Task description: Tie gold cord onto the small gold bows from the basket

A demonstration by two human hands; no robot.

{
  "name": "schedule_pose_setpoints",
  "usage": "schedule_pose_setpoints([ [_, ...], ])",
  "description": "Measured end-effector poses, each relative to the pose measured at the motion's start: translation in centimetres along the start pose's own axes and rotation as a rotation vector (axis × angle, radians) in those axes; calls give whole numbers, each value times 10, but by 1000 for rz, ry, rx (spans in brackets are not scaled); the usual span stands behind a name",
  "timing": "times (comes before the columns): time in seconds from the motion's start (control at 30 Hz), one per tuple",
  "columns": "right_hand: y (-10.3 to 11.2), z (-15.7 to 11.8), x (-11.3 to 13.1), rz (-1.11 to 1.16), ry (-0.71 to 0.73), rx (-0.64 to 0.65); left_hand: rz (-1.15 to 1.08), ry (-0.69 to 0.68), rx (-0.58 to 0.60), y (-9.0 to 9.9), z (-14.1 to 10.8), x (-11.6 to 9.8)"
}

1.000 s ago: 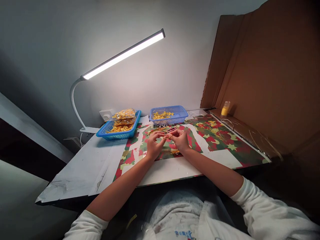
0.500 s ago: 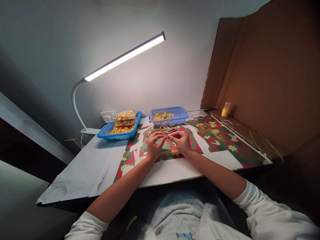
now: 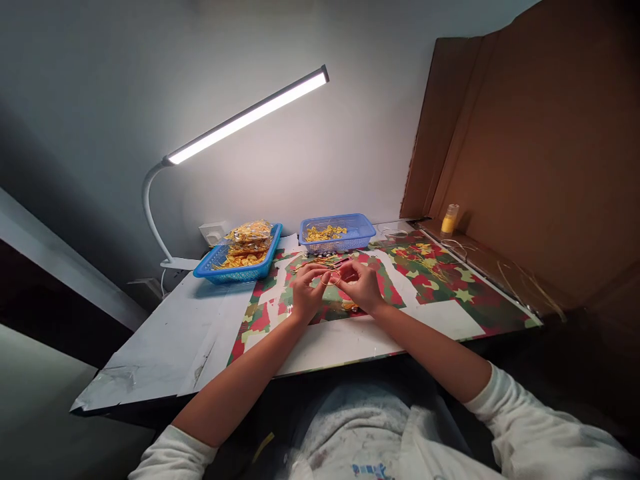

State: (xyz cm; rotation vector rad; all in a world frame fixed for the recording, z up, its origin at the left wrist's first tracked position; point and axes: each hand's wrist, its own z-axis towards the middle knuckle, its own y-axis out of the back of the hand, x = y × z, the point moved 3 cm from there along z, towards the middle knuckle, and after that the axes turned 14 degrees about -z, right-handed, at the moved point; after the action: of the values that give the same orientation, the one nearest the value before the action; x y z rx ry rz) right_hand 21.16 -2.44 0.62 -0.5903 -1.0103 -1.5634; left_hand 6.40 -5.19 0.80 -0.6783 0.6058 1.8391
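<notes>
A thin, pale cord (image 3: pixel 332 283) makes a small loop between my two hands. My left hand (image 3: pixel 309 288) pinches it with thumb and forefinger. From the other side, the fingers of my right hand (image 3: pixel 361 287) are also pinched on the cord. Below the right hand, a small yellow bow (image 3: pixel 350 306) lies on the camouflage-patterned sheet (image 3: pixel 325 310). Just beyond the fingers is a pile of thin golden strands (image 3: pixel 320 261), and a dark, slim tool (image 3: pixel 343 262) is partly hidden by the right hand.
A blue basket (image 3: pixel 240 272) with bagged yellow bows stands back left. A paler blue basket (image 3: pixel 363 239) with loose yellow bows is at the back. Yellow corded pieces (image 3: pixel 425 260) lie to the right, near a small yellow bottle (image 3: pixel 449 221). A lit lamp (image 3: pixel 250 117) hangs above.
My fingertips have moved slightly apart, and the cord loop between them shows more clearly. The things on the table stay where they were.
</notes>
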Motion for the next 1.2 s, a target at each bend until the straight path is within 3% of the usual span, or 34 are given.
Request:
schedule_pose_setpoints([
  [0.13,1,-1,0,-96,78,24,-14,6,10,-1,0,2],
  [0.7,4,-2,2,-74,26,-28,-57,44,28,-1,-1,6],
  [1.03,-1,0,-7,9,-69,-7,-77,94,29,-2,-1,10],
  [1.2,-1,1,-7,-59,-53,29,-45,69,48,-1,0,10],
])
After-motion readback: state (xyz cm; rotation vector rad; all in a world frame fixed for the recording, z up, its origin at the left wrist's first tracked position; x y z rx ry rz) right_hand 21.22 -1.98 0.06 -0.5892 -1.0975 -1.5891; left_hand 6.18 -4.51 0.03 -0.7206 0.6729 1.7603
